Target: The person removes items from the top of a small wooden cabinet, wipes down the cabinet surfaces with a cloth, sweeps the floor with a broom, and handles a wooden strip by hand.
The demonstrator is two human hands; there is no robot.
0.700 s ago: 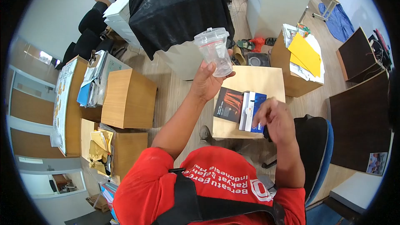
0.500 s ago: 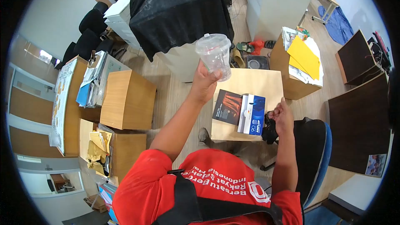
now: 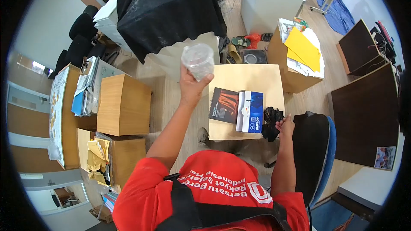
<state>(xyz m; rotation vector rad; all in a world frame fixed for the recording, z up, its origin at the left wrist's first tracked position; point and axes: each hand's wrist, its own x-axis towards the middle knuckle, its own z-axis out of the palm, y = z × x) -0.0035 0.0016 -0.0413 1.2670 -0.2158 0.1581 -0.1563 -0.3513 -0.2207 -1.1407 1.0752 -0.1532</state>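
Note:
My left hand [image 3: 193, 86] is closed around a clear plastic cup [image 3: 200, 62] with a lid, raised just past the far left corner of the small wooden table [image 3: 246, 75]. Nothing distinct can be made out inside it. By the table's right edge, my right hand [image 3: 286, 125] has loosely bent fingers with the thumb apart. Its fingertips are beside a crumpled black item [image 3: 270, 129]; whether they touch is unclear. Left of that lie a blue and white envelope box [image 3: 250, 111] and a dark spiral-bound book [image 3: 223, 106] with an orange picture.
A black chair [image 3: 314, 158] stands close on my right. Wooden cabinets [image 3: 124, 102] are on the left, and a black cloth [image 3: 171, 13] drapes a large object ahead. Yellow envelopes [image 3: 302, 49] lie on a box beyond the table, near shoes [image 3: 234, 53] on the floor.
My left hand has lowered the cup slightly and tipped its lid more toward me. My right hand has come down a little beside the black item. The whole view has shifted slightly.

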